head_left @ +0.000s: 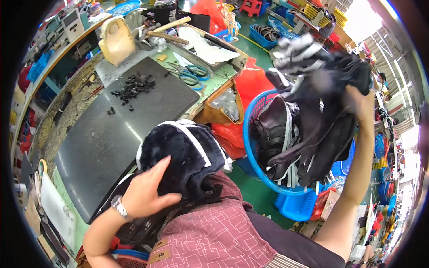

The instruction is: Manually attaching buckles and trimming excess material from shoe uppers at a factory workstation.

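Light was bright and fairly even, strongest at the upper right, where the glare beside the roof (392, 67) blew out to white, and 1 pale streak of reflection crossed the mat (125, 120). The right hand (356, 102) and upper pieces (330, 98) were smeared by motion, while the left hand (149, 192) looked sharper. Toward the black rim, straight edges bowed and detail softened.

I see scraps (136, 88) on board (107, 147) | board on bench (222, 74), left | scissors (190, 75) beyond its far-right edge | basket (246, 131) right of bench | pieces (273, 123) in basket
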`<state>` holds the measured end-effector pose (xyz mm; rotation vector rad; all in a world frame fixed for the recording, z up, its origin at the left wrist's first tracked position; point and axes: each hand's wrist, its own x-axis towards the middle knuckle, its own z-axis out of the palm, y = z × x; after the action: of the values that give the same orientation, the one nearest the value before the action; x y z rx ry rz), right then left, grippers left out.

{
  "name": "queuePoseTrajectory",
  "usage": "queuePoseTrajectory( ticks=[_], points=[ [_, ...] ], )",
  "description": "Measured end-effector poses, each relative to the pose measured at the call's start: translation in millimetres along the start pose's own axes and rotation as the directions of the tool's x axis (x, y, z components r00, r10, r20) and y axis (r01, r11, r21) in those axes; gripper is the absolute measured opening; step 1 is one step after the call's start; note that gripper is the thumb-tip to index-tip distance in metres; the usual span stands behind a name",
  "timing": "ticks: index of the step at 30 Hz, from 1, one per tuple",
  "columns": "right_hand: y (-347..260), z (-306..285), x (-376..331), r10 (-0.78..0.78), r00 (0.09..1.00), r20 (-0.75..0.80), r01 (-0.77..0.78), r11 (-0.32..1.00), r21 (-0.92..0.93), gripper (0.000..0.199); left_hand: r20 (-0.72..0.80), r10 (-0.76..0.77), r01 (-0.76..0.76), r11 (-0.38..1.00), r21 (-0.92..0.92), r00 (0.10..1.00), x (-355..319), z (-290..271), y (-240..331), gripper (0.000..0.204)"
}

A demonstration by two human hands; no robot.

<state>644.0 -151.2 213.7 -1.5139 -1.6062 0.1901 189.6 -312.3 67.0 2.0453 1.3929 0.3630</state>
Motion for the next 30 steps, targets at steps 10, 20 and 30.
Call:
queuePoseTrajectory(
  ticks=[10,20,30],
  points=[
    [-273.4,98.6,-74.7,-0.375,0.92,0.113,-0.057,0.156,0.986,0.029,-0.808,0.022,-0.671,0.571,-0.473,0.588,36.5,-131.5,172.1,0.053],
    [-141.3,227.5,-264.1,-0.472,0.372,0.799,-0.753,0.35,0.557,0.037,-0.368,-0.396,0.469,0.873,0.132,0.841,-61.9,-61.6,14.5,0.049],
    [86.3,246.8,-96.3,-0.272,0.715,0.644,0.301,0.951,0.068,0.083,-0.398,0.064,0.111,0.91,0.4,0.915,-13.4,33.6,3.4,0.066]
  ],
)
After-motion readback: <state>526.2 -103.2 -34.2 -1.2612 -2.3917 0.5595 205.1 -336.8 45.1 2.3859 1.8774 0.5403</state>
